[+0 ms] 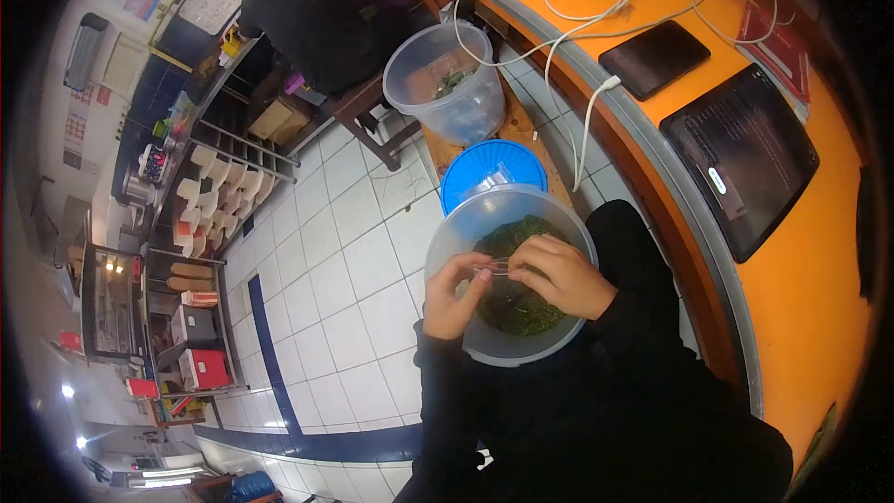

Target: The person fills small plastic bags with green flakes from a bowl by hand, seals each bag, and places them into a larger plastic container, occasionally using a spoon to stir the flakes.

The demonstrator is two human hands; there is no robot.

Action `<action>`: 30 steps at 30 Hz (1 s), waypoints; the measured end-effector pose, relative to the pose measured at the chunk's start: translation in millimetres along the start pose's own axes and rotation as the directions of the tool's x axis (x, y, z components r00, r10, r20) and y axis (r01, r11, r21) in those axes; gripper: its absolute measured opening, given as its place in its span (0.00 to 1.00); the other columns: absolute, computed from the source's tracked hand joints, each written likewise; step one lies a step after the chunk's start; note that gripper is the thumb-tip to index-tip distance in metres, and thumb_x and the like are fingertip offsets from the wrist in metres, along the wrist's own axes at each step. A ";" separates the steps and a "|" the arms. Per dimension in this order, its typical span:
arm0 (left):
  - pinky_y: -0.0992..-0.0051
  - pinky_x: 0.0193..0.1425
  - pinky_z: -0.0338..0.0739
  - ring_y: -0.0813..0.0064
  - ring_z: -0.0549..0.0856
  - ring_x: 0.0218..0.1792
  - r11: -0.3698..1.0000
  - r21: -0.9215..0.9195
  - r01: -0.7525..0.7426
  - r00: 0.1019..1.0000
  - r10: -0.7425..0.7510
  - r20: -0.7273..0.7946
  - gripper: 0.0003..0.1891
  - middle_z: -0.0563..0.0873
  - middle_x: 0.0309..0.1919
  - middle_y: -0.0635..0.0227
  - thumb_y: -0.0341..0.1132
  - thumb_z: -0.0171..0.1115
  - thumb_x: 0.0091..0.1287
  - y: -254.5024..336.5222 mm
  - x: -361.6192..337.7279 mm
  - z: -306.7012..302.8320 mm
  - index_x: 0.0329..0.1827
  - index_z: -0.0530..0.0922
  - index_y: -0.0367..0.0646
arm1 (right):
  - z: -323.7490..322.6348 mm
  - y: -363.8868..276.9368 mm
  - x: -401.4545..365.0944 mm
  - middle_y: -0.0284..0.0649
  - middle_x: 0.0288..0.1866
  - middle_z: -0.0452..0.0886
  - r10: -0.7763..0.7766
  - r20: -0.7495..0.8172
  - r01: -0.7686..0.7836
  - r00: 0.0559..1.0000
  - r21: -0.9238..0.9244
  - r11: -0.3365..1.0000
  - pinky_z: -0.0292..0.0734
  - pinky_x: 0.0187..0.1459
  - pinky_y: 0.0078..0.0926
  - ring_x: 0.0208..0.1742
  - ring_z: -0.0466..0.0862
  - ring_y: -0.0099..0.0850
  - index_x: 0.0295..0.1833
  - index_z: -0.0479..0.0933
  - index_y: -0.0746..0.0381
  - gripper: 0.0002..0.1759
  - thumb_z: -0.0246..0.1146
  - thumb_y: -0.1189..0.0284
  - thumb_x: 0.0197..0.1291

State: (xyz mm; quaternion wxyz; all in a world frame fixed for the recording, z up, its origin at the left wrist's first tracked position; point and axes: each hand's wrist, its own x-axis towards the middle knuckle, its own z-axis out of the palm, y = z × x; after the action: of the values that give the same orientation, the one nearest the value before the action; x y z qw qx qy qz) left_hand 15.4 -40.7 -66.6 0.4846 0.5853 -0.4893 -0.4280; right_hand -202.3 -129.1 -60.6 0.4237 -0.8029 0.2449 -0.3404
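Observation:
A clear plastic tub (512,351) sits at my lap, with chopped green leaves (526,317) inside. Over its opening, my left hand (455,295) pinches one side of a small clear plastic bag (499,266). The fingers of my right hand (559,275) are closed on the bag's other side. Both hands are close together above the leaves. Whether anything is inside the bag is too small to tell. Just beyond the tub lies a round blue lid (492,168) with clear plastic on it.
Another clear bucket (442,84) with some greens stands on a wooden bench (533,147). On the right, an orange counter (792,317) holds a tablet (742,160), a dark phone (655,59) and white cables. A person in dark clothes (312,14) is at the upper left, near shelves.

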 end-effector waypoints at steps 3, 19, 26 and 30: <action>0.74 0.57 0.81 0.74 0.88 0.52 0.999 -0.040 -0.013 1.000 0.013 -0.015 0.12 0.91 0.49 0.62 0.28 0.70 0.74 -2.7 -0.6 -1.0 0.58 0.83 0.34 | -1.2 0.4 0.3 0.43 0.44 0.83 0.029 -0.008 -0.028 1.000 0.031 0.999 0.78 0.55 0.41 0.51 0.84 0.45 0.46 0.83 0.64 0.06 0.69 0.72 0.69; 0.80 0.49 0.76 0.81 0.85 0.43 0.996 -0.073 -0.052 0.994 0.045 -0.100 0.07 0.90 0.42 0.69 0.27 0.71 0.74 -11.3 -1.9 -0.4 0.50 0.84 0.36 | 3.7 10.5 -8.5 0.41 0.43 0.82 -0.038 -0.048 0.040 0.998 0.034 0.999 0.76 0.56 0.42 0.52 0.82 0.43 0.47 0.81 0.61 0.08 0.64 0.68 0.74; 0.74 0.55 0.80 0.76 0.86 0.45 0.994 0.069 -0.082 0.992 0.088 -0.090 0.06 0.90 0.42 0.65 0.27 0.70 0.75 -18.9 -4.8 -1.9 0.49 0.84 0.33 | 3.7 6.4 -7.8 0.41 0.44 0.84 -0.046 -0.039 0.046 0.998 -0.005 0.999 0.77 0.55 0.44 0.52 0.83 0.43 0.50 0.79 0.61 0.10 0.65 0.66 0.73; 0.73 0.56 0.81 0.74 0.88 0.45 0.990 0.132 -0.050 0.997 0.057 -0.045 0.07 0.90 0.41 0.62 0.27 0.69 0.75 -15.7 -3.8 1.8 0.49 0.84 0.32 | 2.7 4.0 -8.5 0.43 0.47 0.85 0.065 0.013 -0.065 0.998 0.019 0.998 0.78 0.56 0.45 0.54 0.84 0.45 0.54 0.79 0.61 0.13 0.67 0.66 0.72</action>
State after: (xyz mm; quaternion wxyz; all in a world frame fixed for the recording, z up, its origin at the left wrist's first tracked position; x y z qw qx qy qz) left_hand 15.5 -36.4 -82.2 0.4682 0.6127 -0.5199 -0.3676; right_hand -206.2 -124.0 -67.9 0.4439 -0.7924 0.2649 -0.3239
